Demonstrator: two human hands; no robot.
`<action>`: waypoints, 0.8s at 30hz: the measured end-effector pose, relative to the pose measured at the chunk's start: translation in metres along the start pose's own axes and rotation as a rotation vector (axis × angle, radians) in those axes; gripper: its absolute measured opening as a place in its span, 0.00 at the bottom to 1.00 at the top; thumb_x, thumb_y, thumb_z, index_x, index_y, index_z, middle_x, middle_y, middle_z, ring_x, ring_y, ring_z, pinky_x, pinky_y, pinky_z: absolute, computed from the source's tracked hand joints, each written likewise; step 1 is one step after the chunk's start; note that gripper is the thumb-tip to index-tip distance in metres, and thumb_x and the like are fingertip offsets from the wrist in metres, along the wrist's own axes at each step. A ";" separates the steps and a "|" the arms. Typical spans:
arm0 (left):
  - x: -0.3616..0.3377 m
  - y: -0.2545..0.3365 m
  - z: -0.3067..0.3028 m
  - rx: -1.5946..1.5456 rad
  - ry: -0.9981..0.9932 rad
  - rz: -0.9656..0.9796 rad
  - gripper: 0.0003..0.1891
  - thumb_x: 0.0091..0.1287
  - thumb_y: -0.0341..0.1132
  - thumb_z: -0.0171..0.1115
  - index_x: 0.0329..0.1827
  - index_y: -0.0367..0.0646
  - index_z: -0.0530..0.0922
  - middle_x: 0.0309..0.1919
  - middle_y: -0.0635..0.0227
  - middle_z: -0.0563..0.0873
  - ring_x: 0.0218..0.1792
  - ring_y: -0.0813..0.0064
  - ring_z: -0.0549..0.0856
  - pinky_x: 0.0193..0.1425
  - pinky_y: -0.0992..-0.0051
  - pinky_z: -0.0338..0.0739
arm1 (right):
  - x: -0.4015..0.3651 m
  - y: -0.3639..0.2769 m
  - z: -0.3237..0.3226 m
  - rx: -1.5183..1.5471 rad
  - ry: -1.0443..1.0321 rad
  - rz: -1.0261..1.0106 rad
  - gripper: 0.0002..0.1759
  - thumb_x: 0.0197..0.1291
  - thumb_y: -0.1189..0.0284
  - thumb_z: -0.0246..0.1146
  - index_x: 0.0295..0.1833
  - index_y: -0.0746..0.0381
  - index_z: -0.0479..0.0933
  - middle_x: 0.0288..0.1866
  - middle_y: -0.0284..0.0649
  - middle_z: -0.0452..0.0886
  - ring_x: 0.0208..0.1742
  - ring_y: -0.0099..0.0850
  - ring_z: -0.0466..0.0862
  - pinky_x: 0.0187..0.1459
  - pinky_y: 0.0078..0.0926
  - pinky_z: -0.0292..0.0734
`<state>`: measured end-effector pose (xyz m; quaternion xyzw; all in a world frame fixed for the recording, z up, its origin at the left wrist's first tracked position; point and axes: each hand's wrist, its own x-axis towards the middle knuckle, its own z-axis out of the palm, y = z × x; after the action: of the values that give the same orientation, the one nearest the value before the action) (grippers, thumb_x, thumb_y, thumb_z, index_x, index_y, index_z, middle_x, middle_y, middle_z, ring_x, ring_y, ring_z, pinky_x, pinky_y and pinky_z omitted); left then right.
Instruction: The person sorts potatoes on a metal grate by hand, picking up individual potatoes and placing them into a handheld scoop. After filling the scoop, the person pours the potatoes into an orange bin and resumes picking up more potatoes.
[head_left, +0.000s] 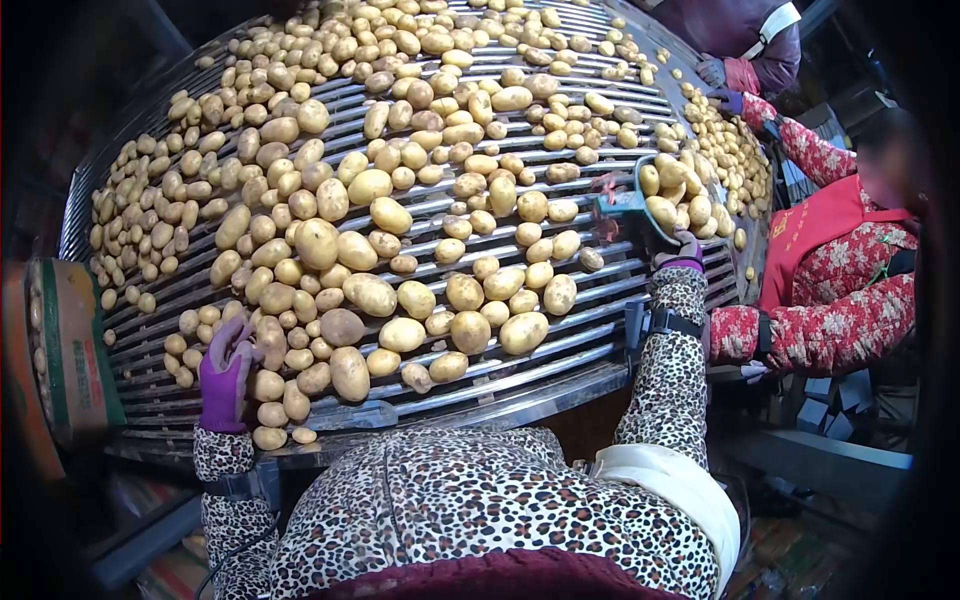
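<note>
Many potatoes [318,243] lie spread over a table of metal rollers [600,310]. My left hand [227,375], in a purple and grey glove, rests at the near left edge with its fingers apart, touching the potatoes beside it. On the right, my right hand [681,252], also gloved, is closed at the near end of a green scoop [625,195]. Several potatoes [668,190] sit in and against the scoop. Part of the right hand's grip is hidden by its own back and the sleeve.
A co-worker in a red apron [805,235] stands at the right, arms reaching toward the rollers. Another person in a dark jacket [740,30] is at the top right. Small potatoes [735,150] are heaped near them. A sack [75,345] stands at the left edge.
</note>
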<state>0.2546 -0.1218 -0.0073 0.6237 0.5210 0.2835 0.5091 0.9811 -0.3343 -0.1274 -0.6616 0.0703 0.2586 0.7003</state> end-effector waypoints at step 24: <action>-0.027 -0.005 -0.022 0.179 0.174 0.030 0.26 0.73 0.35 0.56 0.70 0.31 0.65 0.65 0.52 0.74 0.64 0.64 0.75 0.68 0.69 0.70 | 0.013 -0.016 0.007 0.134 0.125 0.057 0.31 0.54 0.63 0.68 0.63 0.61 0.69 0.63 0.49 0.74 0.60 0.54 0.77 0.55 0.51 0.79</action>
<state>0.2256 -0.1405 -0.0004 0.6474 0.5771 0.2964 0.3999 0.9983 -0.3239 -0.1180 -0.6259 0.1498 0.2312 0.7296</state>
